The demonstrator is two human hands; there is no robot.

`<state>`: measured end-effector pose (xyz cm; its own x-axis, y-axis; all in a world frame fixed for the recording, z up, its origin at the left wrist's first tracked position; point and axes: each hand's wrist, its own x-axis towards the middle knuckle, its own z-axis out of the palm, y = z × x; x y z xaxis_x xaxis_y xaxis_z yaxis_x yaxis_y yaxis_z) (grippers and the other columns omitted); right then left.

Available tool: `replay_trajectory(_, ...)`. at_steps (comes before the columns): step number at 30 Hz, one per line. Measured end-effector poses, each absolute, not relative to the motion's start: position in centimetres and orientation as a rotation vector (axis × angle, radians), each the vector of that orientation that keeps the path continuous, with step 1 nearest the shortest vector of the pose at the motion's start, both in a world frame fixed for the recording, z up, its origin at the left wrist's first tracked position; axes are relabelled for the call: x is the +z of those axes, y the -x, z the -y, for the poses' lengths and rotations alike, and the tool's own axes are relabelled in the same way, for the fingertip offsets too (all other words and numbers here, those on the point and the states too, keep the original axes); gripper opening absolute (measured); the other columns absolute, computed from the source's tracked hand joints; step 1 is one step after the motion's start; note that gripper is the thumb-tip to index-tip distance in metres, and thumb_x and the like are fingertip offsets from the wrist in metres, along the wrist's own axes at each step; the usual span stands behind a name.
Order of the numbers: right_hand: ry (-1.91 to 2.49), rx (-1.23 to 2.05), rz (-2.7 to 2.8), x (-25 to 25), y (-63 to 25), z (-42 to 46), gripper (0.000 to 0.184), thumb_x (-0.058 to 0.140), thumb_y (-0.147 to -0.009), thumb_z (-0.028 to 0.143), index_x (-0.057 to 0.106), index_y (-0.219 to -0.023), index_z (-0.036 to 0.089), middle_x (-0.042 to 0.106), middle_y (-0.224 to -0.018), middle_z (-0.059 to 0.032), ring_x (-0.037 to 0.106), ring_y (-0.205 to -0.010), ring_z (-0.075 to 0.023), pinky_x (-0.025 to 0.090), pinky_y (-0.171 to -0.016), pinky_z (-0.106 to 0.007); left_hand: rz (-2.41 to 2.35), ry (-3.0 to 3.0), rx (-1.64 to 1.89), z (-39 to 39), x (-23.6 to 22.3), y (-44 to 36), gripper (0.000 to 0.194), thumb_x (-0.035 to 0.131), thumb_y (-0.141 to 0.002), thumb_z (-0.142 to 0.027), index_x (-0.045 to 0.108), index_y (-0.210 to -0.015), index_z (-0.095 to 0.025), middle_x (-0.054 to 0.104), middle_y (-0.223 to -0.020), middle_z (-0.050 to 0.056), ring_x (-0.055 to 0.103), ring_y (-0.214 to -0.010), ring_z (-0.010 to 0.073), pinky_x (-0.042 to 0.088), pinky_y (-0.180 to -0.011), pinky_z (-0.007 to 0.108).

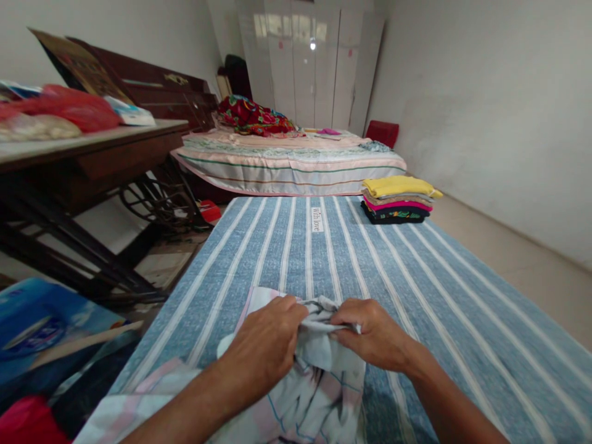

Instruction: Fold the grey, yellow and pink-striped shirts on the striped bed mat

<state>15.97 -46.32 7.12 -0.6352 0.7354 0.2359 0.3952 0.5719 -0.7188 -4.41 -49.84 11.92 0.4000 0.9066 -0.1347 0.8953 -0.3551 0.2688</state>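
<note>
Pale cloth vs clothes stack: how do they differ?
The pale cloth is crumpled; the clothes stack is neatly folded. The left hand and right hand grip the cloth; neither touches the stack. The cloth is mostly whitish; the stack mixes yellow, pink and black. Both lie on the striped cover.

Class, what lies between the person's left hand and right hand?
In the head view, a bunched part of the pale cloth lies between the left hand and the right hand.
</note>
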Motion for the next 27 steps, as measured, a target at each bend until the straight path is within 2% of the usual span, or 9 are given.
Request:
replay_trajectory(4,0.909,0.891,2.274,7.4,-16.1,46.2,0.010,0.059,-0.077,0.011,0.065,-0.073,0.018,0.059,-0.070,0.0017,0.055,-0.069,-0.0117,0.038,-0.064,-0.022,-1.570,-2.292,0.184,49.9,11.4,3.6,0.024,0.039,-0.077,-0.011,0.060,-0.088,-0.017,0.061,-0.090,0.006,0.055,-0.087,0.0203,0.041,-0.076,0.033)
replay_trajectory(7,0.895,0.962,2.224,7.7,-16.2,46.2,0.007,0.061,-0.077,0.014,0.065,-0.072,0.018,0.057,-0.067,0.0030,0.053,-0.065,-0.0104,0.037,-0.060,-0.021,-1.492,-2.072,0.282,49.4,11.8,3.8,0.020,0.047,-0.080,-0.025,0.065,-0.085,-0.019,0.064,-0.081,0.001,0.057,-0.078,0.0167,0.040,-0.071,0.028)
replay_trajectory(9,0.856,1.019,2.187,7.8,-16.3,46.2,0.006,0.062,-0.077,0.016,0.065,-0.073,0.018,0.056,-0.065,0.0034,0.053,-0.063,-0.0101,0.037,-0.059,-0.021,-1.426,-1.942,0.306,48.9,12.0,4.0,0.027,0.049,-0.081,-0.037,0.067,-0.077,-0.017,0.063,-0.073,0.000,0.056,-0.071,0.0150,0.039,-0.064,0.025)
replay_trajectory(11,0.820,1.055,2.151,7.7,-16.4,46.2,0.004,0.062,-0.077,0.017,0.066,-0.077,0.018,0.058,-0.069,0.0025,0.054,-0.065,-0.0110,0.039,-0.061,-0.022,-1.369,-1.843,0.316,48.5,12.0,4.2,0.031,0.050,-0.080,-0.040,0.067,-0.071,-0.016,0.059,-0.065,-0.001,0.054,-0.065,0.0130,0.036,-0.059,0.023)
replay_trajectory(16,0.720,1.084,2.026,6.4,-17.5,46.3,0.020,0.064,-0.078,0.022,0.066,-0.097,0.020,0.064,-0.098,-0.0043,0.058,-0.090,-0.0182,0.045,-0.081,-0.030,-1.330,-1.568,0.312,47.7,11.8,5.2,0.030,0.060,-0.070,-0.043,0.066,-0.066,-0.013,0.052,-0.057,-0.003,0.044,-0.055,0.0093,0.031,-0.051,0.020)
replay_trajectory(22,0.817,0.813,2.018,4.3,-17.7,46.8,0.051,0.062,-0.072,0.013,0.055,-0.122,0.022,0.053,-0.127,-0.0090,0.044,-0.122,-0.0229,0.035,-0.102,-0.039,-1.346,-1.450,0.376,47.4,11.7,6.4,0.035,0.062,-0.068,-0.048,0.066,-0.067,-0.013,0.054,-0.060,-0.001,0.045,-0.056,0.0096,0.032,-0.050,0.019)
replay_trajectory(25,0.780,0.770,2.013,4.3,-16.8,46.6,0.036,0.056,-0.077,0.012,0.063,-0.111,0.022,0.056,-0.123,-0.0095,0.044,-0.122,-0.0226,0.032,-0.105,-0.041,-1.334,-1.424,0.388,47.2,11.7,6.6,0.037,0.063,-0.067,-0.050,0.066,-0.067,-0.013,0.053,-0.060,-0.001,0.044,-0.055,0.0091,0.031,-0.048,0.019)
replay_trajectory(27,0.706,0.882,1.943,4.8,-16.3,46.4,0.021,0.053,-0.083,0.016,0.068,-0.097,0.021,0.061,-0.115,-0.0088,0.048,-0.119,-0.0222,0.033,-0.104,-0.041,-1.316,-1.424,0.390,47.2,11.8,6.7,0.038,0.064,-0.067,-0.051,0.066,-0.068,-0.013,0.053,-0.061,-0.001,0.043,-0.055,0.0090,0.030,-0.047,0.019)
